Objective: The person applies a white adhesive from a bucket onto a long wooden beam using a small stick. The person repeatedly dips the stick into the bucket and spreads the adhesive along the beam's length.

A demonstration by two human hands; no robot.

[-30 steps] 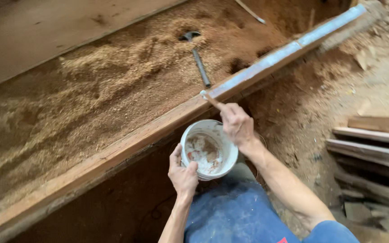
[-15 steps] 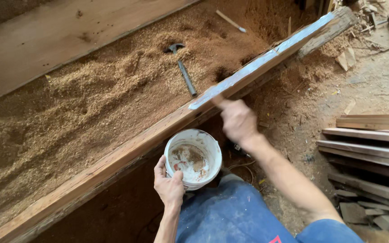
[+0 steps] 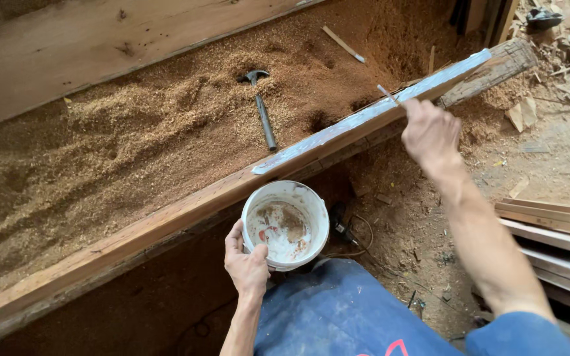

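Head view: the left hand (image 3: pixel 248 267) is closed around the rim of a white bucket (image 3: pixel 286 224) of white paste, just below the long plank (image 3: pixel 186 204). The right hand (image 3: pixel 430 135) pinches a thin stick (image 3: pixel 388 95) against the plank's white-coated edge. A hammer (image 3: pixel 262 109) lies in sawdust (image 3: pixel 133 138) beyond.

Your reach along the long wooden beam (image 3: pixel 186 204) is open on its bare near stretch; the far stretch carries wet white paste. Beyond it, a hammer (image 3: pixel 262 109) lies in the sawdust bed (image 3: pixel 133 138), which is otherwise free. To your right, stacked boards (image 3: pixel 555 231) block the floor; wood scraps (image 3: pixel 519 112) clutter the far corner.
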